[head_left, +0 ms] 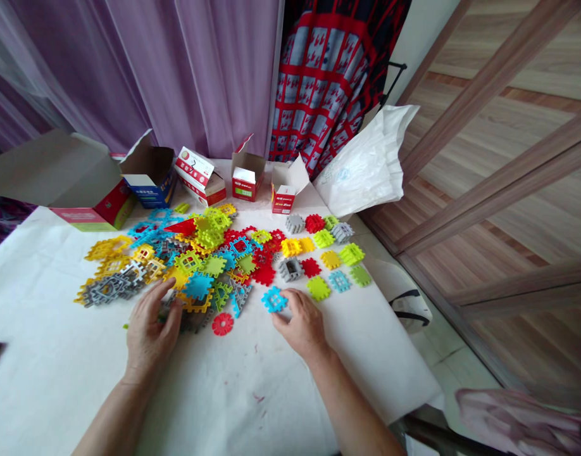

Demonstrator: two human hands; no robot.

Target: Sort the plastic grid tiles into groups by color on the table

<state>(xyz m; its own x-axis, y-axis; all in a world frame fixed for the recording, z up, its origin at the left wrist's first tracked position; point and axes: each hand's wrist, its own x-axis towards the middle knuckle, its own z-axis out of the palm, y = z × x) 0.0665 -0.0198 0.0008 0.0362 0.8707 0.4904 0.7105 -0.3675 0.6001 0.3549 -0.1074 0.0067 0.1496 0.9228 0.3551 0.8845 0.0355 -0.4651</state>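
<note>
My right hand (302, 323) pinches a blue plastic interlocking tile (274, 299) with a window-like pattern, at the front of the table. At the near left edge of a mixed pile of interlocking tiles, my left hand (154, 320) rests with its fingers apart; whether its fingertips touch a piece there is hidden. A blue solid tile (199, 286) lies on the pile close to that hand. Between my hands is a red round toothed piece (223, 324). Sorted tiles stand in small groups on the right, among them a grey stack (291, 269) and a lime green tile (318, 288).
Along the back stand several opened cardboard boxes, including a blue one (150, 190), a white-and-red one (200, 180) and a small red one (283, 197). A white bag (366, 164) leans at the back right corner. The white-covered table (366, 354) ends at the right.
</note>
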